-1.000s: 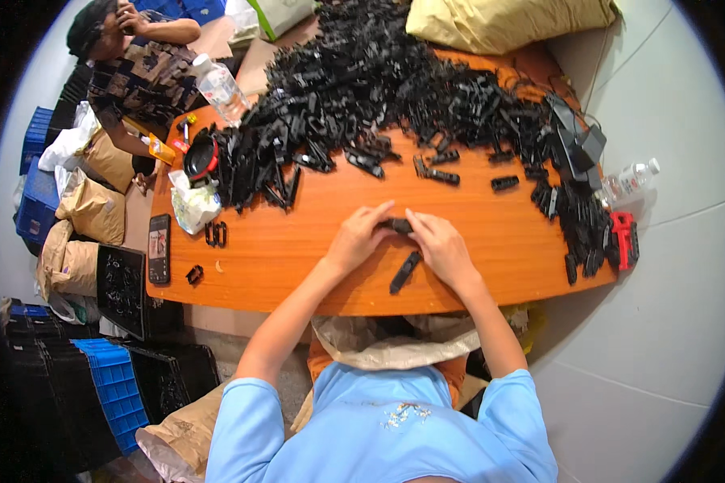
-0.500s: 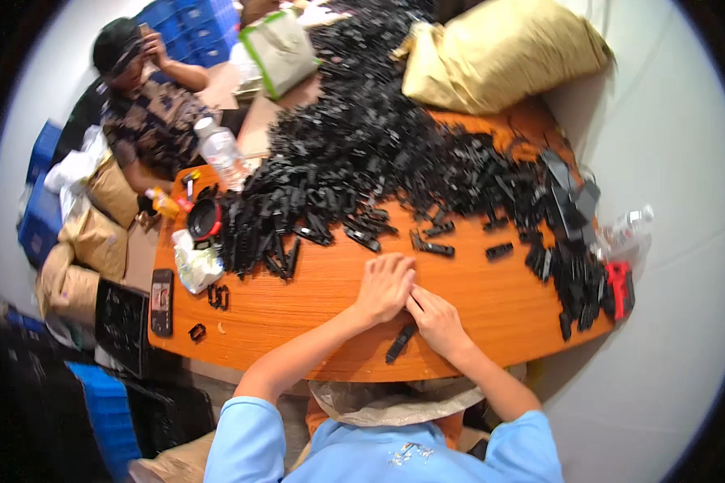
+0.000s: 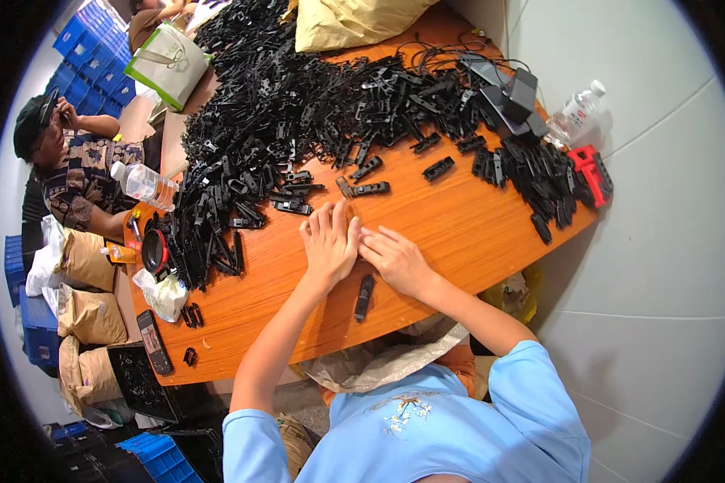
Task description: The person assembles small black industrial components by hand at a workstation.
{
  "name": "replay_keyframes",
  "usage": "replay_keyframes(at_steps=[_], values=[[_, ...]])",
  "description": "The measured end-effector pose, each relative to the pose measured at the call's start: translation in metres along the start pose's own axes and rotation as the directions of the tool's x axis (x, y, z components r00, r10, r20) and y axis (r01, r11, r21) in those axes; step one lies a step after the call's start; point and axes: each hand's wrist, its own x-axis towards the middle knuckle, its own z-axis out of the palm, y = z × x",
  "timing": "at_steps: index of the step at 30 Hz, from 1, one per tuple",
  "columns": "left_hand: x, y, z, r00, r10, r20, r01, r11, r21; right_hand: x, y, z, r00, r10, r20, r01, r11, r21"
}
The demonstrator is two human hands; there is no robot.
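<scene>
My left hand (image 3: 330, 248) rests palm-down near the front of the orange wooden table (image 3: 451, 233), its fingers stretched out and a little spread. Right beside it, my right hand (image 3: 396, 259) reaches leftward with extended fingers, the tips close to or touching my left hand. I see nothing held in either; both palms are hidden. Just below the hands lies a slim black plastic part (image 3: 365, 298), apart from both. Beyond the fingertips are a few loose black clip-like parts (image 3: 370, 189), in front of a large heap of similar black parts (image 3: 274, 113).
Rows of black parts (image 3: 540, 181), a red-and-black tool (image 3: 592, 175) and a clear bottle (image 3: 578, 111) sit at the right. At the left are a phone (image 3: 155, 342), a roll of tape (image 3: 155, 251) and another bottle (image 3: 145, 185). A person (image 3: 80, 165) sits beyond.
The view has turned, so the table appears tilted and shifted left. My hands overlap less than before, with the left fingers more spread. The slim black part still lies below them.
</scene>
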Motion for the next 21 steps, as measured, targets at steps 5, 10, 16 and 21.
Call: replay_keyframes(at_steps=[5, 10, 16, 21], values=[[-0.034, -0.014, -0.007, 0.992, -0.101, -0.074, 0.061, 0.905, -0.422, -0.071, 0.004, -0.066, 0.977, 0.214, 0.014, -0.213, 0.976, -0.05], [-0.046, -0.008, -0.015, 0.989, -0.051, -0.136, -0.016, 0.894, -0.448, -0.085, -0.044, -0.082, 0.976, -0.027, 0.216, -0.016, 0.981, 0.195], [-0.073, 0.008, -0.031, 0.974, -0.136, -0.178, 0.041, 0.889, -0.455, 0.002, 0.053, -0.073, 0.975, 0.206, -0.088, -0.224, 0.894, -0.387], [-0.091, 0.023, -0.035, 0.974, -0.121, -0.193, 0.02, 0.89, -0.456, 0.011, 0.141, -0.049, 0.995, 0.085, 0.054, -0.022, 0.701, -0.713]])
